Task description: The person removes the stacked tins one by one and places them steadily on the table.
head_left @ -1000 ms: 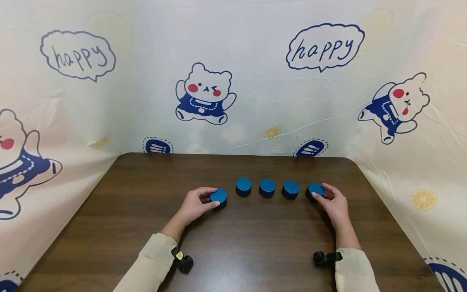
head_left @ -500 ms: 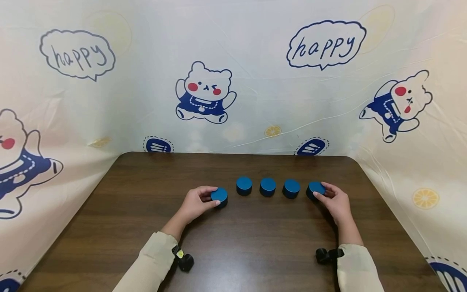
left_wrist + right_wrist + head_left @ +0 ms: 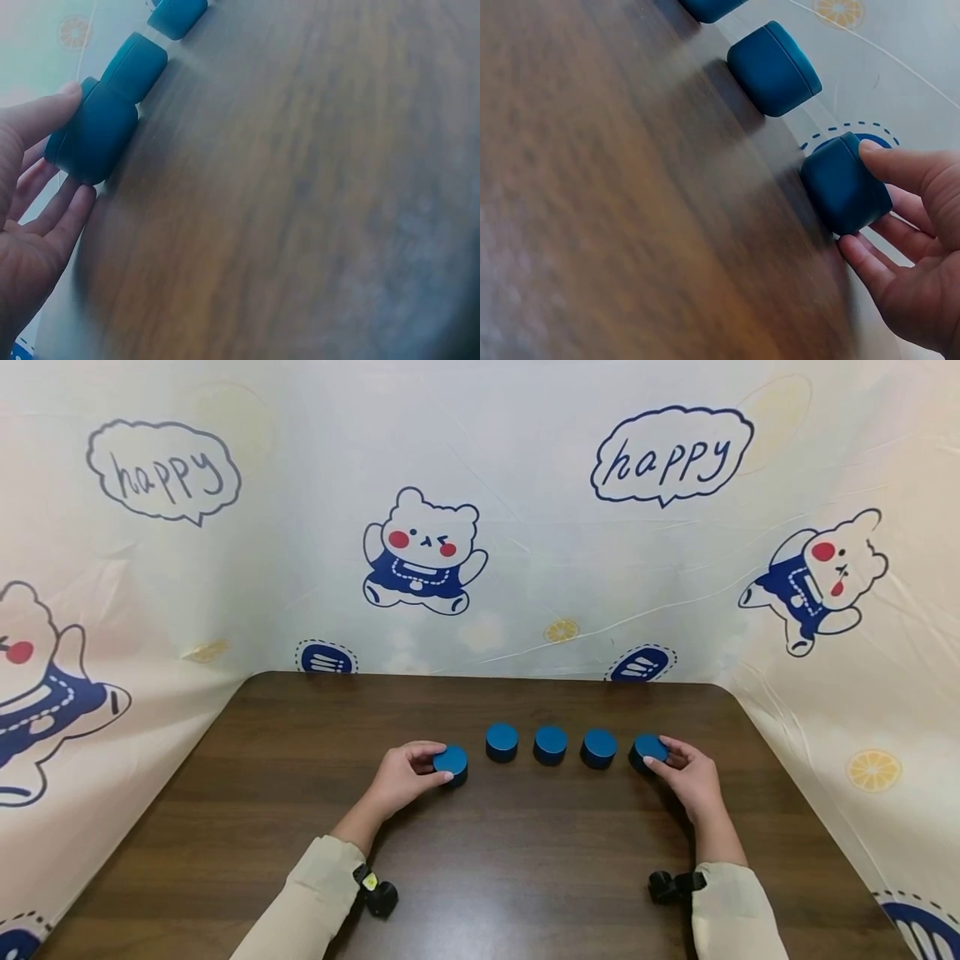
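Note:
Five blue round pucks stand in a row on the dark wooden table [image 3: 517, 860]. My left hand [image 3: 435, 766] grips the leftmost puck [image 3: 452, 762], which sits a little nearer me than the rest; in the left wrist view the thumb and fingers [image 3: 60, 214] curl round this puck [image 3: 94, 135]. My right hand [image 3: 663, 756] grips the rightmost puck [image 3: 648, 748]; the right wrist view shows that puck [image 3: 846, 184] between thumb and fingers [image 3: 870, 262]. Three middle pucks [image 3: 550, 744] stand untouched, each with a small gap to the one beside it.
A cream cloth with cartoon bears [image 3: 423, 556] walls the table at the back and both sides. Black wrist cameras [image 3: 378, 897] sit at both sleeves. Bare wood lies between my arms and behind the row.

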`<state>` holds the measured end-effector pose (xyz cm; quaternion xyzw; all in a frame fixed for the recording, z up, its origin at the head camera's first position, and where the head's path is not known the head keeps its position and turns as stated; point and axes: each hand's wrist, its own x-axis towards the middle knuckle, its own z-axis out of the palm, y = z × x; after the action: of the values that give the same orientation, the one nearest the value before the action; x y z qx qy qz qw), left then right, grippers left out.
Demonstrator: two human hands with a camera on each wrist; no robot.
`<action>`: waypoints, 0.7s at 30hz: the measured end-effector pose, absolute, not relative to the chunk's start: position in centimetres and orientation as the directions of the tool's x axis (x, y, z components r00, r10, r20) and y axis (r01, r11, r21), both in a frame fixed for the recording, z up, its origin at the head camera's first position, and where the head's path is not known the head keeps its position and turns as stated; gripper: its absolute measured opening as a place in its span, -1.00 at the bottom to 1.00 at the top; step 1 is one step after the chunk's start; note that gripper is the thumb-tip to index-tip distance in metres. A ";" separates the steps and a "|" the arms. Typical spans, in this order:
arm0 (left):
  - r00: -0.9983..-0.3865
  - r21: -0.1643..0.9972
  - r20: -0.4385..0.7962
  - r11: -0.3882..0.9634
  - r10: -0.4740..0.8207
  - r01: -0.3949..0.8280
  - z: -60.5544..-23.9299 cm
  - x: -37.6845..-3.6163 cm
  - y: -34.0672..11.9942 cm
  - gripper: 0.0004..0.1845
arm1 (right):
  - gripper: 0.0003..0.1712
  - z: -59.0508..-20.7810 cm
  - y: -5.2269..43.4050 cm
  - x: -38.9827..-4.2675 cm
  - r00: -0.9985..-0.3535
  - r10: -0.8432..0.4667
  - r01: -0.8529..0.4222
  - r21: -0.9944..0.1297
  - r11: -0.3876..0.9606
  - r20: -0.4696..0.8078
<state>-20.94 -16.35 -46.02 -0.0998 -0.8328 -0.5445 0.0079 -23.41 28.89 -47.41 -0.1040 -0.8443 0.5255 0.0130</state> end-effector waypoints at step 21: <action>-0.978 0.898 0.152 0.394 0.142 0.197 -47.7 -22.9 -16.6 -0.53 | -0.23 -47.4 28.9 -23.4 -0.978 0.187 0.162 -0.892 0.423 -0.089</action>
<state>-22.93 -16.64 -47.68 -0.1015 -0.8346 -0.5409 0.0252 -23.37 28.87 -47.38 -0.1035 -0.8434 0.5270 0.0121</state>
